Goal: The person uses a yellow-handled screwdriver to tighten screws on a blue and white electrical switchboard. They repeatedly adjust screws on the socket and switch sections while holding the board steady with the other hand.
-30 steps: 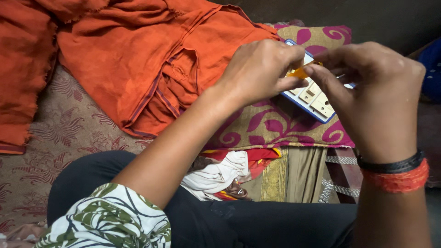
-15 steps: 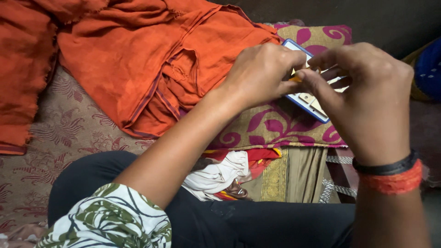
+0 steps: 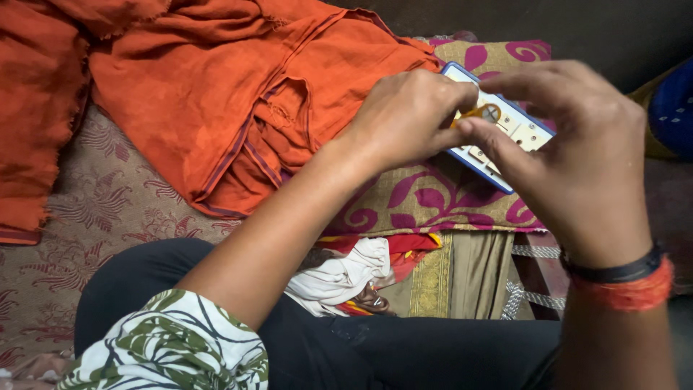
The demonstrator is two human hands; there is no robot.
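Note:
A flat white box with a blue rim (image 3: pixel 521 131) lies on a patterned olive and magenta cushion (image 3: pixel 426 202). My left hand (image 3: pixel 408 115) is closed over the box's left end, and its fingertips pinch a small orange piece with a round grey part (image 3: pixel 482 113). My right hand (image 3: pixel 577 159) spans the box from the right, with the thumb across its near edge and the forefinger over its far edge. That thumb's tip meets the orange piece. A black band and a red thread band sit on my right wrist (image 3: pixel 622 280).
Crumpled orange cloth (image 3: pixel 216 94) covers the upper left, over a floral maroon mat (image 3: pixel 94 224). My legs in black trousers (image 3: pixel 361 347) fill the bottom. Folded white, red and gold fabrics (image 3: pixel 375 271) lie under the cushion's edge. A blue item (image 3: pixel 673 108) sits at the right.
Both hands have stayed over the box with small finger movements. The orange piece, hidden half a second ago, shows again between the fingertips.

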